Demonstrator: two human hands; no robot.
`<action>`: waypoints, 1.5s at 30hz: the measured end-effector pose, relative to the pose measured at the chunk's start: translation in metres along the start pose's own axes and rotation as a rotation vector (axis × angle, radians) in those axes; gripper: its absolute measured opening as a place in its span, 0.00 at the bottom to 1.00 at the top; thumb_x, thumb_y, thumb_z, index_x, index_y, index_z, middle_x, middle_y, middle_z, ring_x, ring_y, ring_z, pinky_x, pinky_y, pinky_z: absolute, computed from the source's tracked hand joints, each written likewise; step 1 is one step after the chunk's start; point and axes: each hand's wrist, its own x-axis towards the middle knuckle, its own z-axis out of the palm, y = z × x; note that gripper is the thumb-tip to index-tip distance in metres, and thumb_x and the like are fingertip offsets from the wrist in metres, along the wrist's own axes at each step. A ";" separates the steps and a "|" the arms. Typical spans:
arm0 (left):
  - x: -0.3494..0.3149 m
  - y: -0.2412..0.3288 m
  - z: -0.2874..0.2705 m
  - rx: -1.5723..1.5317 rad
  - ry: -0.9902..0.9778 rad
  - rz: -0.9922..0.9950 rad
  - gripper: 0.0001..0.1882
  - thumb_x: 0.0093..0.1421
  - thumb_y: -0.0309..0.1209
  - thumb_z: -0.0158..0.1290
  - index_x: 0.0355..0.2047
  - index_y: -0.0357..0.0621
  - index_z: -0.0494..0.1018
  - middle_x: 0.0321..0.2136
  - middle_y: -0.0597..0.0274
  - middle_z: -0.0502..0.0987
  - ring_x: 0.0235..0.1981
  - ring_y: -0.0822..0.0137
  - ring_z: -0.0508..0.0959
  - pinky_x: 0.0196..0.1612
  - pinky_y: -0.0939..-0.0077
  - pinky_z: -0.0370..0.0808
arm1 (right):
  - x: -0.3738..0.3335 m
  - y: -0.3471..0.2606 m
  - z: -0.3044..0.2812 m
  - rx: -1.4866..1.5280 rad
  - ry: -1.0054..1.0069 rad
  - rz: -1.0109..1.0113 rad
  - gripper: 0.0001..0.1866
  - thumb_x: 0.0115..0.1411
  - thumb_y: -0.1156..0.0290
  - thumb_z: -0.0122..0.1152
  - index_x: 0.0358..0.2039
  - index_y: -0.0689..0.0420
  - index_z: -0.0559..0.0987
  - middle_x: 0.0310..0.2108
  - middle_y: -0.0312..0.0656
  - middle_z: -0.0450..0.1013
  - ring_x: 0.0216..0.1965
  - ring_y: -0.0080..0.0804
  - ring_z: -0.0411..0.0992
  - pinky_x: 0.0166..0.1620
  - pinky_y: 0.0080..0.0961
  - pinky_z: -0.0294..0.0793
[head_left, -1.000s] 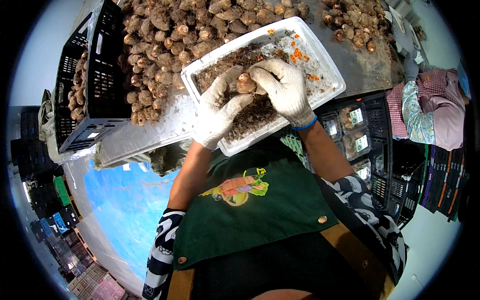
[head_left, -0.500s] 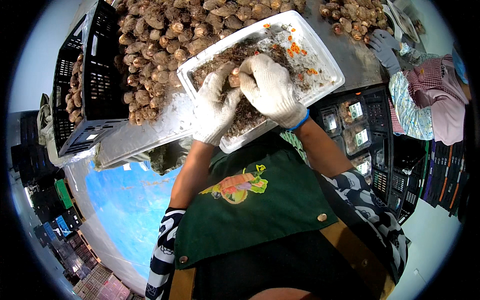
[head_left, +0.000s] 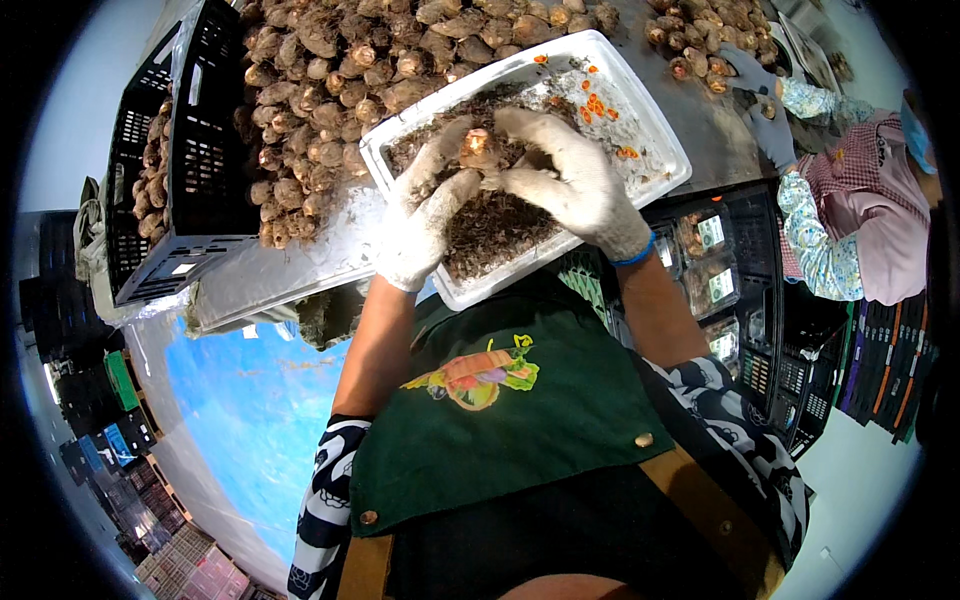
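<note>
A small brown, hairy taro with a pinkish cut end is held above a white tub. My left hand, in a knitted white glove, has its thumb and fingers closed round the taro's left side. My right hand, gloved likewise, curves round from the other side, thumb and fingertips on the taro; whether a small tool is in it I cannot tell. Dark root hairs and scrapings cover much of the tub's bottom. Several small orange pieces lie at its far right.
A large heap of taros covers the metal table behind the tub. To the left stands a black crate with more taros. At the right, another person's gloved hands work by a smaller heap, and clear packs sit in a black crate.
My right hand has opened out and shifted slightly right, showing more of the taro. The taro's cut end now points up. The other person's hands have moved closer together.
</note>
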 end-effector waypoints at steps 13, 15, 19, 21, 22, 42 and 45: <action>0.004 -0.005 0.022 0.167 0.313 0.138 0.10 0.62 0.26 0.53 0.41 0.34 0.76 0.35 0.61 0.79 0.36 0.73 0.75 0.42 0.77 0.72 | -0.007 -0.004 0.032 -0.017 0.173 0.125 0.23 0.51 0.70 0.70 0.46 0.62 0.75 0.40 0.48 0.75 0.39 0.36 0.77 0.42 0.28 0.77; 0.010 0.001 0.020 0.264 0.324 0.088 0.09 0.62 0.27 0.52 0.40 0.33 0.76 0.33 0.63 0.79 0.35 0.74 0.75 0.41 0.79 0.72 | -0.008 -0.008 0.031 -0.032 0.143 0.147 0.23 0.51 0.69 0.70 0.46 0.62 0.75 0.40 0.47 0.75 0.39 0.35 0.76 0.42 0.28 0.77; 0.018 -0.017 0.002 0.232 0.360 0.034 0.14 0.65 0.31 0.50 0.44 0.32 0.75 0.34 0.64 0.79 0.36 0.75 0.75 0.42 0.81 0.71 | -0.010 -0.008 0.025 0.018 0.122 0.202 0.23 0.53 0.73 0.67 0.49 0.64 0.73 0.42 0.42 0.75 0.44 0.27 0.74 0.49 0.25 0.72; 0.014 -0.018 -0.002 0.086 0.323 -0.005 0.16 0.64 0.32 0.50 0.48 0.34 0.74 0.38 0.62 0.79 0.39 0.74 0.75 0.46 0.79 0.71 | -0.010 0.004 0.022 0.009 0.171 0.157 0.24 0.52 0.71 0.70 0.49 0.61 0.74 0.42 0.44 0.76 0.42 0.30 0.75 0.45 0.26 0.75; 0.010 -0.012 0.004 0.041 0.260 -0.001 0.16 0.63 0.31 0.51 0.47 0.34 0.74 0.39 0.61 0.78 0.40 0.73 0.75 0.47 0.79 0.71 | -0.010 0.007 0.023 0.006 0.192 0.135 0.25 0.51 0.70 0.71 0.49 0.60 0.74 0.42 0.45 0.76 0.41 0.31 0.76 0.43 0.27 0.77; 0.011 -0.006 0.025 0.115 0.259 0.088 0.13 0.61 0.26 0.53 0.46 0.36 0.74 0.33 0.62 0.78 0.35 0.74 0.76 0.41 0.78 0.74 | -0.014 0.011 0.031 -0.119 0.218 0.054 0.25 0.52 0.71 0.68 0.50 0.65 0.73 0.44 0.52 0.75 0.44 0.40 0.75 0.50 0.30 0.74; 0.013 -0.003 0.024 0.186 0.350 0.072 0.08 0.63 0.28 0.52 0.40 0.36 0.74 0.29 0.62 0.77 0.29 0.75 0.76 0.34 0.79 0.74 | -0.015 0.011 0.028 0.049 0.148 0.193 0.25 0.52 0.73 0.68 0.50 0.65 0.73 0.43 0.50 0.75 0.45 0.36 0.74 0.51 0.29 0.72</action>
